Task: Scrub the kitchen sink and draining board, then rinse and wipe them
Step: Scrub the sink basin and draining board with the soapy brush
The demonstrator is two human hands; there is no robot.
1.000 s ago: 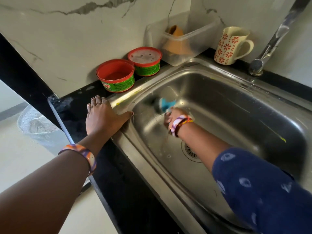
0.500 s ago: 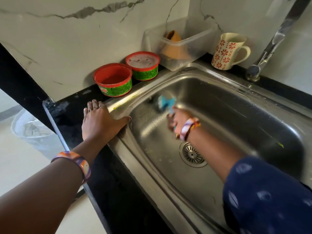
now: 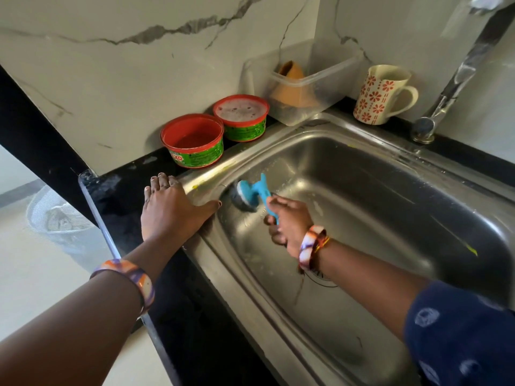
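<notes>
A stainless steel sink (image 3: 362, 190) fills the middle and right of the head view. My right hand (image 3: 289, 224) is inside the basin, closed around the blue handle of a scrub brush (image 3: 250, 195). The brush's dark round head presses against the basin's left wall near the upper left corner. My left hand (image 3: 170, 210) lies flat, fingers spread, on the black counter and the sink's left rim, thumb along the rim. My right forearm hides the drain.
Two red-and-green tubs (image 3: 195, 140) (image 3: 242, 117) stand on the black counter (image 3: 125, 218) behind the sink's left corner. A clear plastic box (image 3: 320, 79), a flowered mug (image 3: 381, 93) and the tap (image 3: 434, 112) line the back. A pale bin (image 3: 58, 221) stands on the floor at left.
My right hand has carried the brush left and up along the basin wall toward the left corner. My left hand stays planted on the rim.
</notes>
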